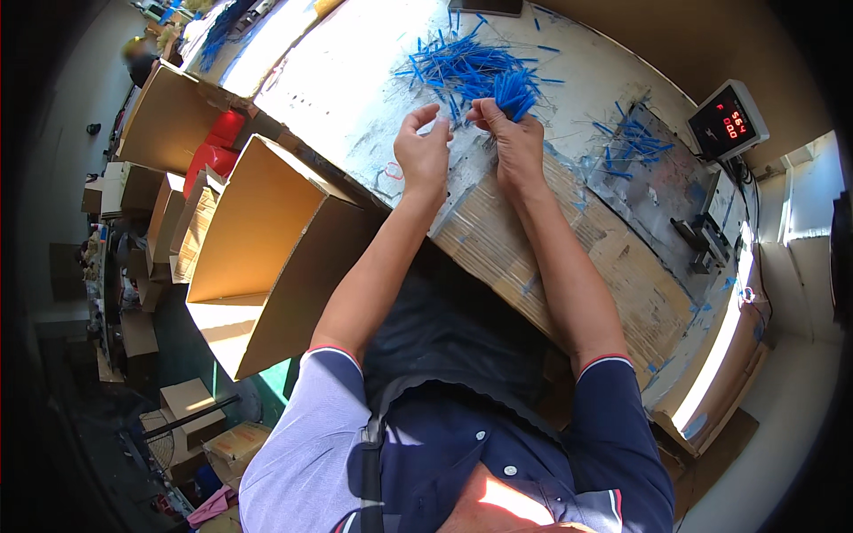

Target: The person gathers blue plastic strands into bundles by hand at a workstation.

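Observation:
My right hand [514, 142] is closed around a bunch of thin wires with blue sleeves [513, 93], whose blue ends fan out above the fingers. To its left, my left hand [424, 153] is half curled, with a gap between thumb and forefinger and nothing visible in it. Just beyond both hands, a loose heap of the same blue-sleeved wires [458, 62] lies on the white worktable [346, 80]. A smaller scatter of them [640, 142] rests on a dark metal plate to the right.
A digital display with red figures [729, 123] stands at the far right, cables behind it. Flattened cardboard [569, 253] covers the table's near edge. An open cardboard box [258, 240] stands against the table's left side, near red objects [213, 151]. A small dark fixture [702, 244] sits at right.

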The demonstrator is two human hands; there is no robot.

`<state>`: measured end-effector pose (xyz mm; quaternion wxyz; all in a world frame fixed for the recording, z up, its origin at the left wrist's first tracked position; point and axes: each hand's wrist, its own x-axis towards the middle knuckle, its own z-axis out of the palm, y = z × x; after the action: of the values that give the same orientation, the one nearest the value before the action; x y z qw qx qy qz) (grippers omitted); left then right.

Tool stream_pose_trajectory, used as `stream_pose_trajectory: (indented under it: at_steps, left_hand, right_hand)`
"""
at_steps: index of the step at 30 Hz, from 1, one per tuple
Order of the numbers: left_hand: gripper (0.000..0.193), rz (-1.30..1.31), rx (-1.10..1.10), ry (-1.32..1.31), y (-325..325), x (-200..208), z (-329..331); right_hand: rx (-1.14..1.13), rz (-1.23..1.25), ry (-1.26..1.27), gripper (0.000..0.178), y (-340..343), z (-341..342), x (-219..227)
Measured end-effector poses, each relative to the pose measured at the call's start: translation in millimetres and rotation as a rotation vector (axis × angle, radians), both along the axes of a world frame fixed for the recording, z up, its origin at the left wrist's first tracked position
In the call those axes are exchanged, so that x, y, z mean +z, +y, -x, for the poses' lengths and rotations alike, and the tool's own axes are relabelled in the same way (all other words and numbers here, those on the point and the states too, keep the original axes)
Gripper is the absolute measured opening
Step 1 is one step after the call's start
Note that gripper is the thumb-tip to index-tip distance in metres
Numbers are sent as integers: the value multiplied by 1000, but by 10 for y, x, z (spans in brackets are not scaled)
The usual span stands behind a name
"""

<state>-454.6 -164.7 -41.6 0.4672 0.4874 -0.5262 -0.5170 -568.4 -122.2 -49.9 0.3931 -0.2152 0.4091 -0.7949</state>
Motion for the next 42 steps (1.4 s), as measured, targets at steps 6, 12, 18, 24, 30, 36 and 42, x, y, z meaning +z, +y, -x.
stream_pose_trajectory:
  at_steps: [6,12,18,24,30,36,42]
  left_hand:
    - [38,846,15,-782,-817,83,-172]
    - [24,866,-143,-967,-1119,-22,-74]
    - [15,1124,1,-681,-1217,5,-83]
    - [22,805,128,-355,-910,315,-244]
    - [23,194,-215,122,-60,148,59]
    - [16,-87,-102,453,19,1,206]
    - [17,-342,-223,528,-240,-46,125]
  right_hand:
    - [-12,-91,236,21,30,21,-84]
    - [41,-161,328,19,26,-50,-180]
    - [51,-152,223,19,42,-23,-153]
    - [7,-115,150,19,29,-6,-152]
    - [-104,4,401,18,-55,-110,-255]
    - [96,-36,233,22,11,-106,-181]
    - [242,-28,147,18,20,6,-166]
